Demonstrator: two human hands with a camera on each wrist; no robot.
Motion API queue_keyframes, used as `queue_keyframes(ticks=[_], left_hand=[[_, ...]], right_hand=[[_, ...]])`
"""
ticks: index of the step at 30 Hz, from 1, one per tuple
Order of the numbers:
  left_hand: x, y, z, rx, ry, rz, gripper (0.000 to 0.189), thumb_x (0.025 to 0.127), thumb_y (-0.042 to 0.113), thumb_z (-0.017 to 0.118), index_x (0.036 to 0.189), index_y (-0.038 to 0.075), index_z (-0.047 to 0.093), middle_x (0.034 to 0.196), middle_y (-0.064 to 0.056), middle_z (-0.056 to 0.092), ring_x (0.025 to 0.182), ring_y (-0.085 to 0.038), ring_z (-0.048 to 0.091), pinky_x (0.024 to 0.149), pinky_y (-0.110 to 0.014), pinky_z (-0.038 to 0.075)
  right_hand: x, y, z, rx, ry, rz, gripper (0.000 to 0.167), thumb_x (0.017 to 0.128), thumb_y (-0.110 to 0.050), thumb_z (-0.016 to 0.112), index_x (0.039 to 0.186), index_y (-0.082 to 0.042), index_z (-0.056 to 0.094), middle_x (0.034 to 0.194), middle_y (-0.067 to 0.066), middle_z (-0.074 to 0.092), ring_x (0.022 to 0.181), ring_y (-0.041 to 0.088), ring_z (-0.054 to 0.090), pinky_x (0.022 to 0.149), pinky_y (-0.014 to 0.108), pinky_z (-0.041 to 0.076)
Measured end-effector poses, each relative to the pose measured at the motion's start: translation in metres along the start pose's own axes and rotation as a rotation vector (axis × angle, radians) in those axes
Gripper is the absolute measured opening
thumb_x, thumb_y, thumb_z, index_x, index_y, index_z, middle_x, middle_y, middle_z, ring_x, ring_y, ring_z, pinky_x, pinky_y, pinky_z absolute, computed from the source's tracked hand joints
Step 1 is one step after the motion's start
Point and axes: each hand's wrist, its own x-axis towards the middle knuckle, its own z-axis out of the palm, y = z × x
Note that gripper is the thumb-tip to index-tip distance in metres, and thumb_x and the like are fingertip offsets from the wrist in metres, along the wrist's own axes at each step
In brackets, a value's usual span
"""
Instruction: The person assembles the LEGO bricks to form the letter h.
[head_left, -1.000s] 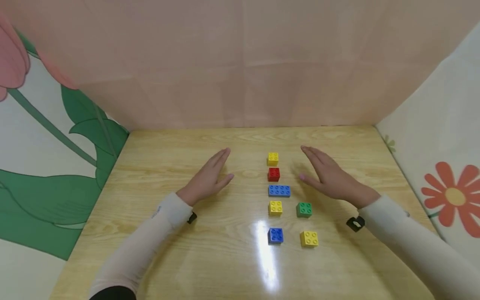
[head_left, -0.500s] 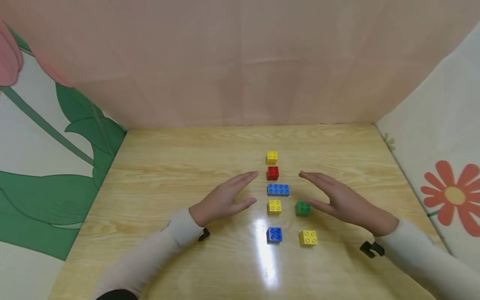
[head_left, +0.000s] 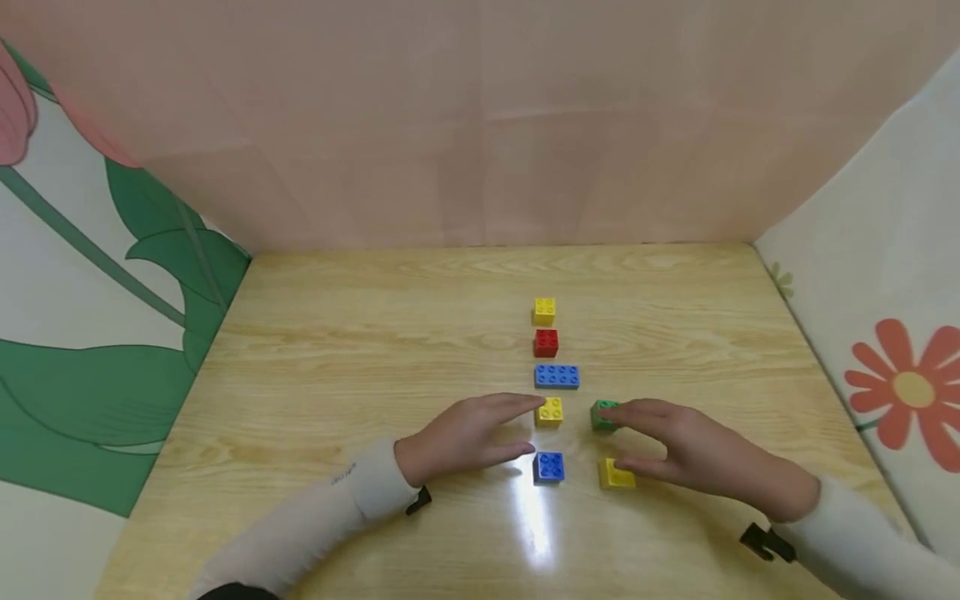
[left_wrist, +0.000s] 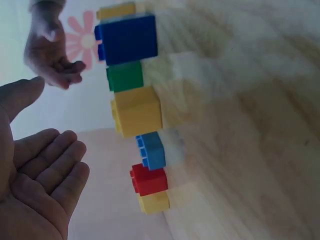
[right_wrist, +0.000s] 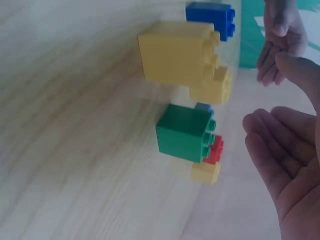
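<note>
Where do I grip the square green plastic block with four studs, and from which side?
I'd pinch the green block by its flat near and far walls, below the studs, bringing the right hand in from the right. It sits studs up with no block on its right, and a gap to the square yellow plastic block on its near side likely leaves thumb room.

You've got a wood-grain desk (head_left: 337,333), creased pinkish backdrop (head_left: 480,125) along its far edge, tulip-print wall (head_left: 82,292) down the left edge, flower-print wall (head_left: 892,250) down the right, plus glare (head_left: 536,521) toward the near edge.
</note>
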Motion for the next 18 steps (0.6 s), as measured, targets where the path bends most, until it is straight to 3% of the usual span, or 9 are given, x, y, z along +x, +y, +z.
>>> queue_keyframes(ticks=[7,18], left_hand=[[-0.004,0.004,0.009,0.045,-0.088,-0.076,0.060,0.093,0.045,0.063,0.142,0.014,0.048,0.141,0.002,0.051,0.127,-0.009,0.048,0.102,-0.023,0.040],[-0.005,0.012,0.020,0.076,-0.114,-0.092,0.066,0.090,0.043,0.068,0.144,0.014,0.045,0.137,0.000,0.054,0.120,-0.010,0.054,0.097,-0.023,0.045]], right_hand=[[-0.007,-0.008,0.010,-0.066,-0.039,-0.023,0.055,0.081,-0.040,0.079,0.130,-0.019,0.062,0.123,-0.005,0.062,0.107,0.013,0.062,0.082,0.035,0.056],[-0.019,-0.009,0.027,-0.062,-0.147,0.130,0.058,0.080,-0.045,0.078,0.129,-0.017,0.062,0.124,-0.006,0.059,0.111,0.014,0.059,0.089,0.036,0.053]])
